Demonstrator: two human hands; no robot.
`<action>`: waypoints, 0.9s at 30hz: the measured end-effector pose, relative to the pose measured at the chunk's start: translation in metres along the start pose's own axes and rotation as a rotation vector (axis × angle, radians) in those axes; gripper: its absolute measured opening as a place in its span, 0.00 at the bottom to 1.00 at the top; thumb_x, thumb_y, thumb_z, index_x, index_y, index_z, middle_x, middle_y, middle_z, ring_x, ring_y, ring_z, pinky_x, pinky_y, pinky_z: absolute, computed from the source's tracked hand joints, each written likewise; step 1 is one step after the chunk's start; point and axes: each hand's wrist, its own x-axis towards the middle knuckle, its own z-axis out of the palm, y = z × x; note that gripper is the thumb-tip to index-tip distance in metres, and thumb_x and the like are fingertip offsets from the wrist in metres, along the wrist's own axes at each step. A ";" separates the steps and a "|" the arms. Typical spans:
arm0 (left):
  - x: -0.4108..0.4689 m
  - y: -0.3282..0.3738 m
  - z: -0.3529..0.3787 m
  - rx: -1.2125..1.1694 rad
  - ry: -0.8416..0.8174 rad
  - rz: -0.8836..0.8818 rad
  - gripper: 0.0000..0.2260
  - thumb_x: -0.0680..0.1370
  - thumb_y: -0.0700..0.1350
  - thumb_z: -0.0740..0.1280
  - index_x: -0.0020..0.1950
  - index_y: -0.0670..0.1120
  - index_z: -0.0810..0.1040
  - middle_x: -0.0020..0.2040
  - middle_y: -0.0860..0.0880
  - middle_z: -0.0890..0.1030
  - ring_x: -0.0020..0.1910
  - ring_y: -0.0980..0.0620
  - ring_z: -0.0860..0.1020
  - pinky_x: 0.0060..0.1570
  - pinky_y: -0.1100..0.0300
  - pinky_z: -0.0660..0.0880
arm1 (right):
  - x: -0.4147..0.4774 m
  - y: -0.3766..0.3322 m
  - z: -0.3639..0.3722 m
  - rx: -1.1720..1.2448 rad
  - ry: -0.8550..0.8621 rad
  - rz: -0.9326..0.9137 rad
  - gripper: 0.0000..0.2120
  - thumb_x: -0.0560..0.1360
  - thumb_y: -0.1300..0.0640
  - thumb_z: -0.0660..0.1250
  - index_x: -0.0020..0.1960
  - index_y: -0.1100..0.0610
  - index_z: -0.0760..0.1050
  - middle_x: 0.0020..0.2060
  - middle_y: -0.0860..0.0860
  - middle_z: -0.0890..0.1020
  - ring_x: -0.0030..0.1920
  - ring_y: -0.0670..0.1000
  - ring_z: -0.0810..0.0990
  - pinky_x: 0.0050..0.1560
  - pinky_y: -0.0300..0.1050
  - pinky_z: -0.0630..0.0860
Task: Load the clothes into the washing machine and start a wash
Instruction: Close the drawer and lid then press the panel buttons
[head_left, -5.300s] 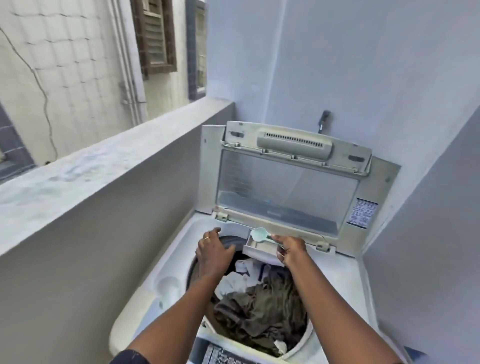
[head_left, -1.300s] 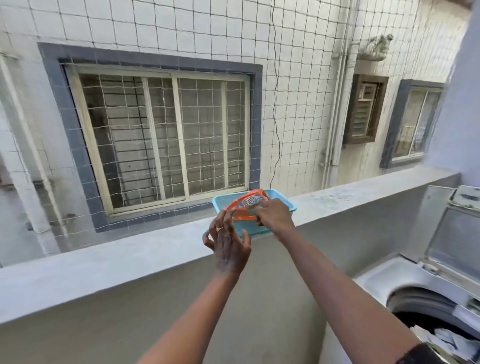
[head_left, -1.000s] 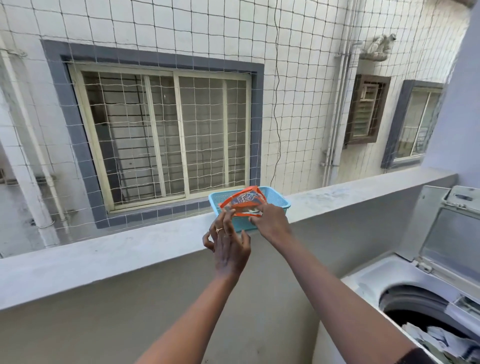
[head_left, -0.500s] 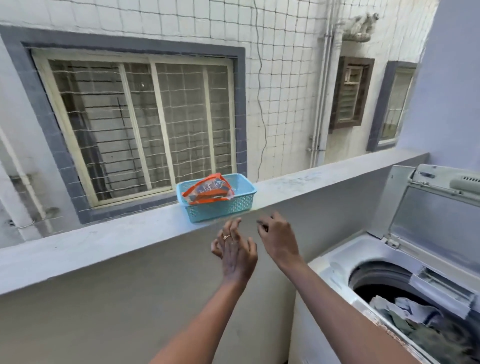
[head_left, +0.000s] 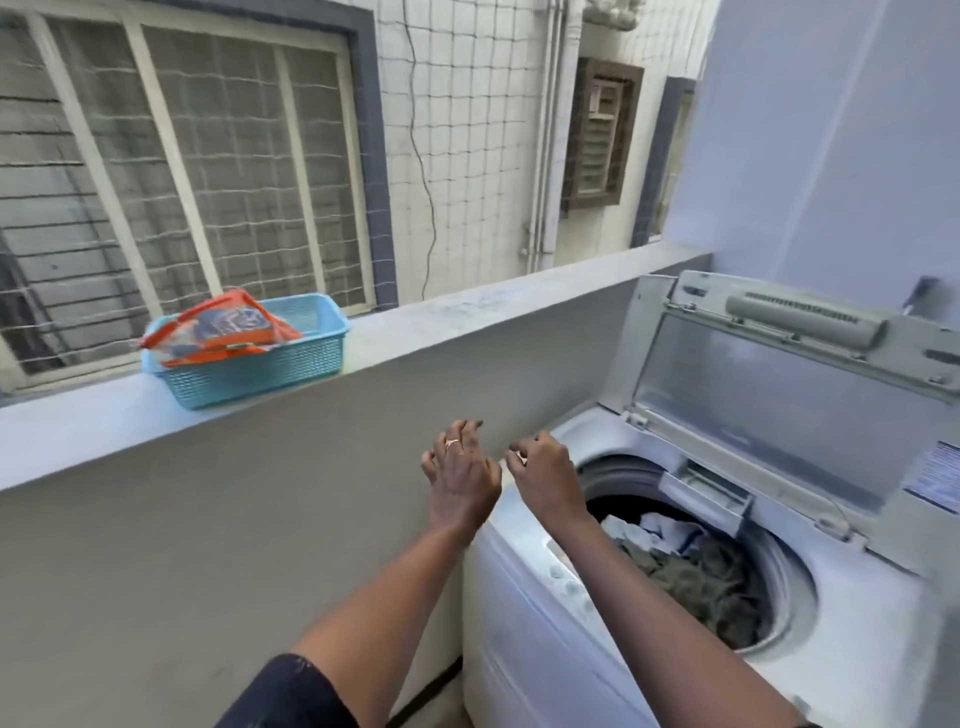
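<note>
**Beside an open top-loader, two empty hands are held at its near left corner**

Beside the washing machine (head_left: 519, 634), both hands are raised close together but not touching. Nothing is held in either, and the fingers are loosely curled. The right hand (head_left: 545, 475) hovers over the machine's left rim. The left hand (head_left: 460, 480), with a ring on one finger, is held just off the machine, in front of a plain grey wall (head_left: 208, 519).

The clothes (head_left: 696, 571), dark olive with some pale pieces, are already heaped in the drum, to the right of and below the hands. The lid (head_left: 769, 395) is propped upright at the machine's far side, its long edge running left to right behind the drum. A small drawer (head_left: 709, 491) juts out over the drum's back rim. A row of buttons (head_left: 566, 579) can be made out along the near edge, under the right forearm.

Closing the lid and starting the wash are judged to be what remains. The right hand is the nearer to lid, drawer and buttons. The drawer may need to be pushed in first.

Well apart to the left, a blue basket (head_left: 270, 369) with an orange packet (head_left: 223, 325) in it sits on the ledge (head_left: 467, 312).
</note>
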 end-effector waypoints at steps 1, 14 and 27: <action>0.001 0.007 0.007 -0.005 -0.017 0.013 0.24 0.76 0.43 0.59 0.72 0.48 0.61 0.71 0.49 0.63 0.70 0.48 0.60 0.68 0.51 0.54 | 0.000 0.010 -0.003 0.016 0.009 0.023 0.12 0.77 0.56 0.62 0.52 0.61 0.81 0.51 0.61 0.78 0.52 0.61 0.78 0.52 0.51 0.75; 0.023 0.117 0.144 -0.116 -0.421 0.112 0.23 0.75 0.43 0.60 0.70 0.42 0.62 0.68 0.42 0.67 0.68 0.42 0.64 0.67 0.51 0.61 | 0.009 0.163 -0.031 0.032 0.107 0.501 0.10 0.76 0.58 0.63 0.46 0.62 0.80 0.47 0.58 0.79 0.49 0.58 0.79 0.44 0.46 0.72; 0.080 0.149 0.289 -0.563 -0.934 -0.489 0.18 0.79 0.41 0.60 0.29 0.43 0.62 0.27 0.46 0.62 0.26 0.51 0.60 0.26 0.58 0.56 | 0.052 0.298 -0.021 1.072 0.586 1.275 0.13 0.76 0.60 0.66 0.52 0.72 0.74 0.37 0.61 0.78 0.36 0.57 0.78 0.43 0.49 0.79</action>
